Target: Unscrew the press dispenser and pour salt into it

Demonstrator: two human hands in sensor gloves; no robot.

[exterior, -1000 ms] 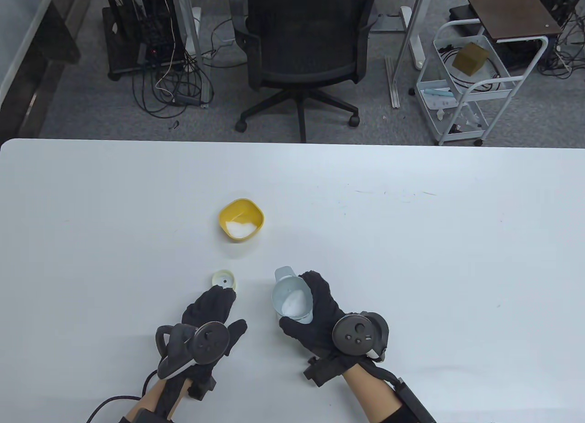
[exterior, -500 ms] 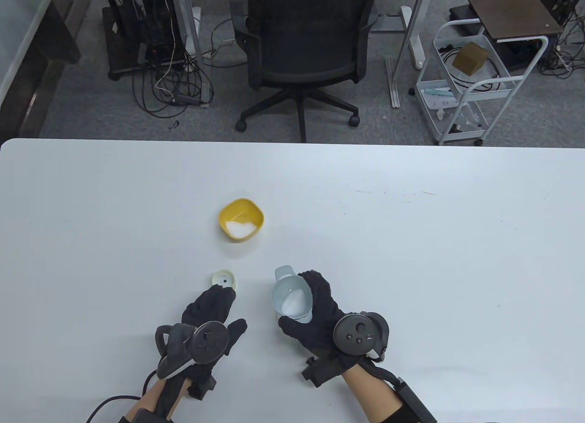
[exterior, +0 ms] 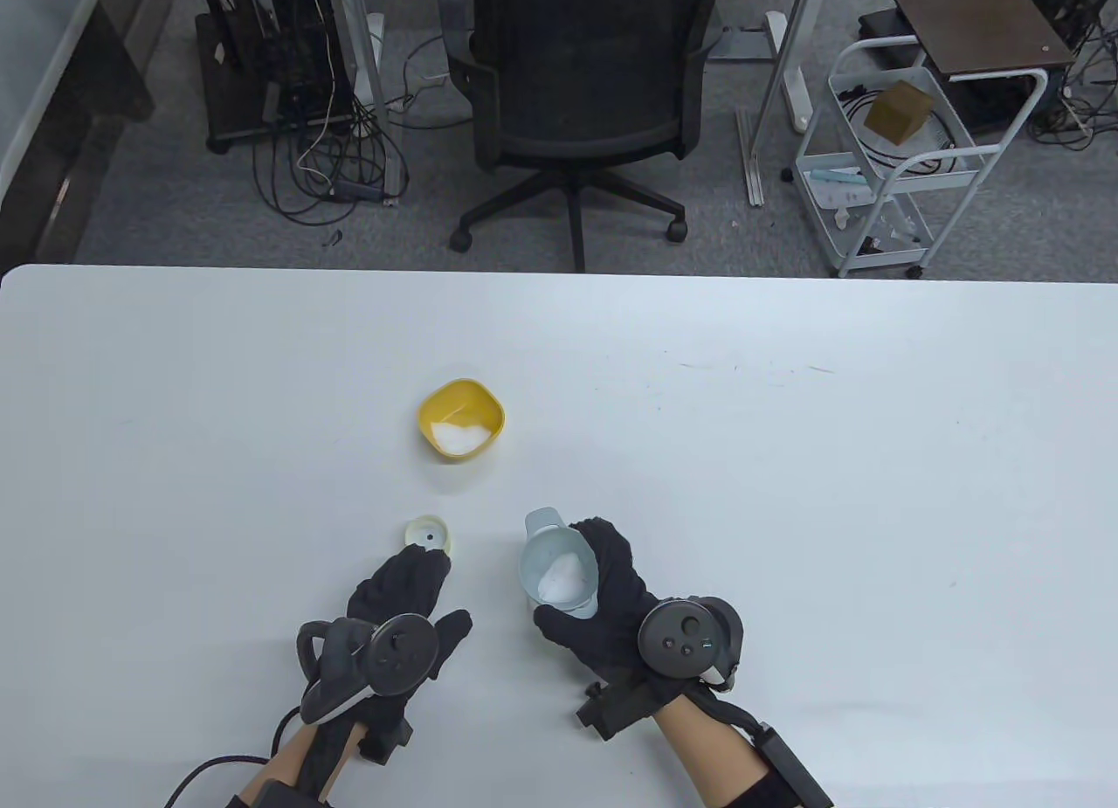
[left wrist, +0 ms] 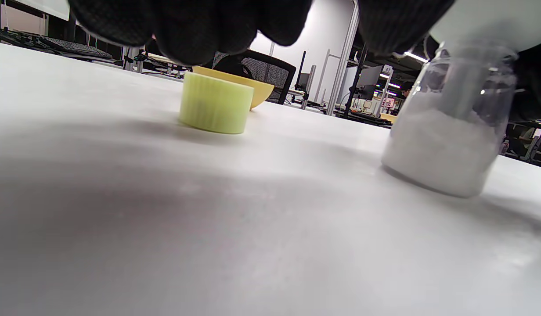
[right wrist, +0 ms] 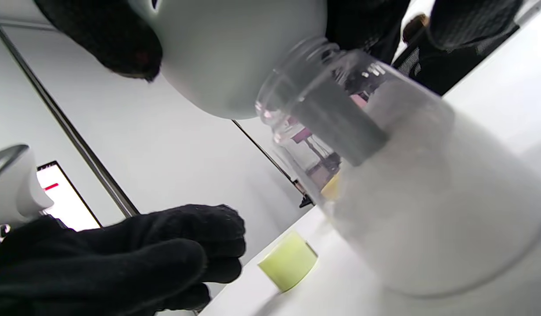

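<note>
A clear dispenser jar (left wrist: 446,131) stands on the table, largely filled with salt. A pale grey funnel (exterior: 559,568) with salt in it sits in the jar's mouth (right wrist: 297,66). My right hand (exterior: 611,607) grips the funnel and jar from the right. The pale green screw cap (exterior: 429,534) lies on the table to the left; it also shows in the left wrist view (left wrist: 214,103) and the right wrist view (right wrist: 289,261). My left hand (exterior: 406,594) rests flat on the table just short of the cap, holding nothing. A yellow bowl (exterior: 460,419) with some salt sits farther back.
The white table (exterior: 786,450) stretches wide to the right and left of the objects. Beyond its far edge stand an office chair (exterior: 576,83) and a white cart (exterior: 900,144) on the floor.
</note>
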